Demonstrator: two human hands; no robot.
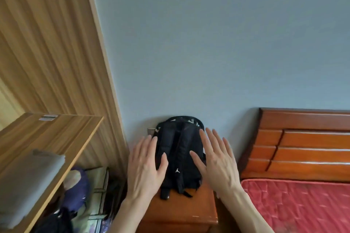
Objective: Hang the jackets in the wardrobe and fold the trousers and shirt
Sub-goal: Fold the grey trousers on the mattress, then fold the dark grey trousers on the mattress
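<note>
My left hand (145,168) and my right hand (217,162) are raised side by side with fingers spread and straight, holding nothing. Both hover in front of a black backpack (180,155). At the left, a folded grey garment (28,181) lies on a wooden wardrobe shelf (62,136). Below that shelf, purple and dark clothing (75,189) is bundled in a heap. No jacket or hanger is in my hands.
The backpack stands against the blue-grey wall on a wooden nightstand (187,212). A bed with a red mattress (303,206) and a wooden headboard (303,143) fills the right. The tall wardrobe side panel (53,43) rises at left.
</note>
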